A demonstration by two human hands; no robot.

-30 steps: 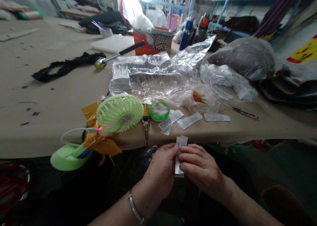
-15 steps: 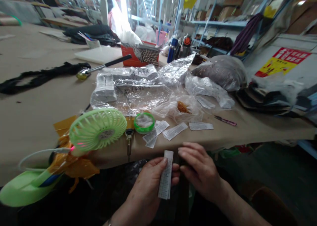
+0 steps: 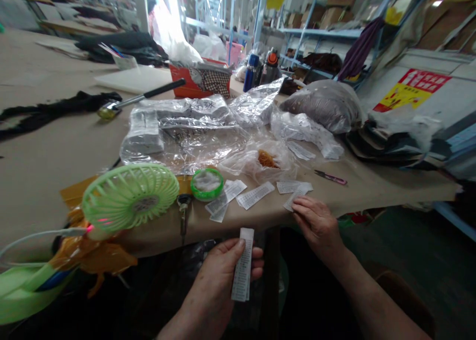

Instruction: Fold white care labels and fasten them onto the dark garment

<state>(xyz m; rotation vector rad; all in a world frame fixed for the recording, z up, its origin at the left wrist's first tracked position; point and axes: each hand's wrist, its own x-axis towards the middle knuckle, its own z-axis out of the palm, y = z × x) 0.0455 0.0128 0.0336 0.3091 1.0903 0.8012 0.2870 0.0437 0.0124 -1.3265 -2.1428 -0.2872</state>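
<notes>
My left hand (image 3: 219, 275) pinches a long white printed label strip (image 3: 243, 264) upright below the table's front edge. My right hand (image 3: 316, 221) reaches to the table edge and its fingertips rest on a white label (image 3: 295, 197) lying there, fingers bent and close together. More white labels (image 3: 256, 195) lie in a loose row on the brown table (image 3: 55, 146) beside a small green-rimmed cup (image 3: 207, 183).
A green clip-on fan (image 3: 130, 196) with yellow tape stands at the front left. Clear plastic bags (image 3: 193, 131) of label bundles fill the middle. Small pink snips (image 3: 330, 177) lie to the right, a hammer (image 3: 137, 99) and black cloth at the back left.
My two hands have parted. The left keeps the label strip, while the right has moved up and right onto a label at the table edge. The camera view shifted right.
</notes>
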